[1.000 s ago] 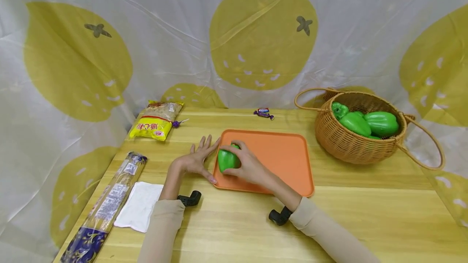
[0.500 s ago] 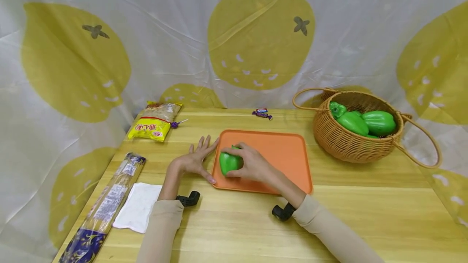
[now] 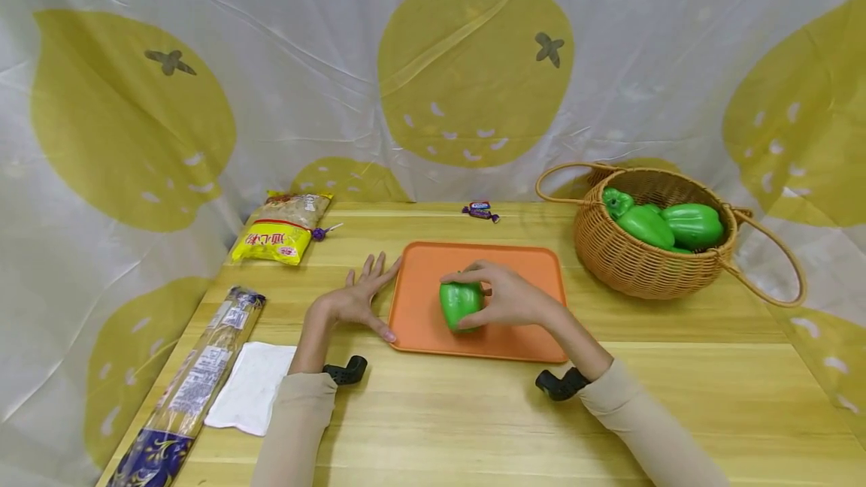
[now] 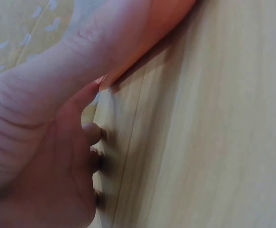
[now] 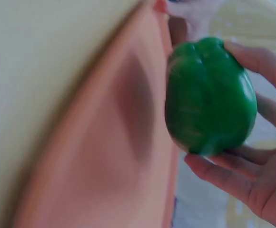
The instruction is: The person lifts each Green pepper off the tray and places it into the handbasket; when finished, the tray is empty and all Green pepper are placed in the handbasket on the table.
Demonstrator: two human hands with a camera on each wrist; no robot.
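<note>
A green bell pepper [image 3: 460, 307] is gripped from its right side by my right hand [image 3: 512, 297], thumb and fingers round it. In the right wrist view the bell pepper [image 5: 209, 99] hangs over the orange tray [image 3: 419, 269], its shadow falling on the tray floor. My left hand [image 3: 353, 302] is spread at the tray's left edge, with index finger and thumb at the rim. Seen from the left wrist, the thumb [image 4: 85, 52] lies along the tray's side while the other fingertips rest on the wooden table.
A wicker basket [image 3: 643, 273] with several green peppers [image 3: 646, 228] stands right of the tray. Wrapped candies [image 3: 480, 212] lie behind it. To the left are a yellow food bag [image 3: 274, 235], a lollipop [image 3: 319, 234], a long noodle packet [image 3: 199, 378] and a white cloth [image 3: 253, 385].
My right hand has carried the bell pepper rightward, from the tray's left side toward its middle. The left hand has stayed at the tray's edge. The head view has shifted slightly.
</note>
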